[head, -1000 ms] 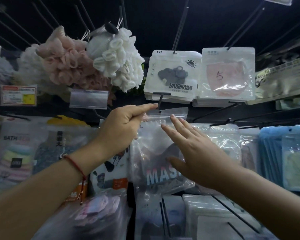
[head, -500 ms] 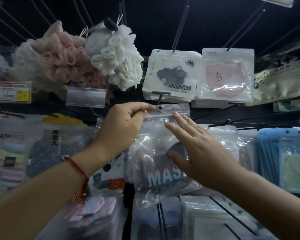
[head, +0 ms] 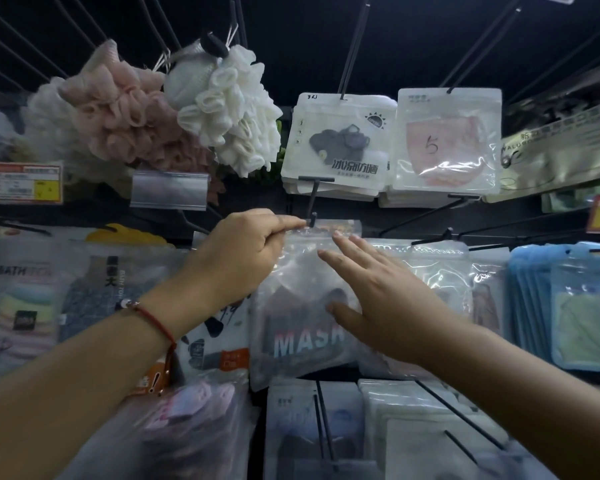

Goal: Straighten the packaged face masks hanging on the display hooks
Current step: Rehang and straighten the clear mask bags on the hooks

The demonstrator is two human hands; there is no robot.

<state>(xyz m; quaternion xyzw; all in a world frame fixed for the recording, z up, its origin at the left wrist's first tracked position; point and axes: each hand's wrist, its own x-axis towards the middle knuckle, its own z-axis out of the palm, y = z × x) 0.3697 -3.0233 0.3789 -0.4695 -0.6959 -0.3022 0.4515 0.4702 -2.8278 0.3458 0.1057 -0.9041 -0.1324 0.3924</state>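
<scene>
Hanging across the whole wall, glossy plastic packs crowd black wire hooks, and I go through them from the biggest down. Two ruffled mesh sponges, one pink (head: 118,112) and one white (head: 236,112), bulge at upper left. Beside them two flat white packs hang side by side: a grey-mask pack (head: 338,143) and a pink-mask pack (head: 447,140) marked "5". A stack of blue packs (head: 565,306) fills the right edge, and a towel pack (head: 21,299) the left.

At centre, the clear crinkly bag (head: 305,306), lettered "MASK", holds a dark mask and hangs just below the grey-mask pack. My left hand (head: 236,258) pinches the bag's top strip beside the tip of its hook (head: 313,216); a red cord (head: 156,320) circles that wrist. My right hand (head: 378,289) lies over the bag's front with fingers straight and spread, covering its right half; I cannot tell how firmly it presses.
</scene>
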